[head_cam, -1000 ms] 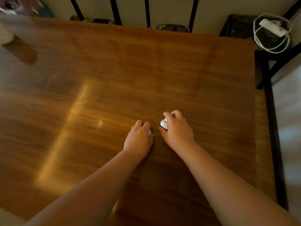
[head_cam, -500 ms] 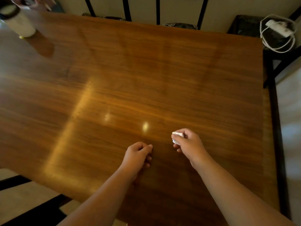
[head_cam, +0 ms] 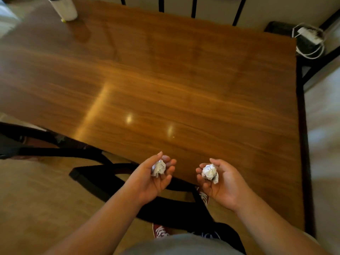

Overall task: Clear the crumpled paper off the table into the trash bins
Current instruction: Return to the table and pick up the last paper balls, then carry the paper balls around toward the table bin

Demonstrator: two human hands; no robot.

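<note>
Above the wooden table's [head_cam: 184,80] near edge, left hand [head_cam: 150,178] and right hand [head_cam: 223,183] each cup a paper ball.

A white cylindrical container [head_cam: 64,9], blurred so that its make cannot be told, stands near the far left corner of the tabletop. Beyond the far right corner a white power strip [head_cam: 311,34] with its coiled white cable [head_cam: 312,52] rests on a dark seat. Black chair-back bars [head_cam: 194,7] rise behind the far edge. Below the near edge show a dark curved chair frame [head_cam: 103,173] and red lace-up sneakers [head_cam: 161,231] on a beige floor [head_cam: 40,199].
</note>
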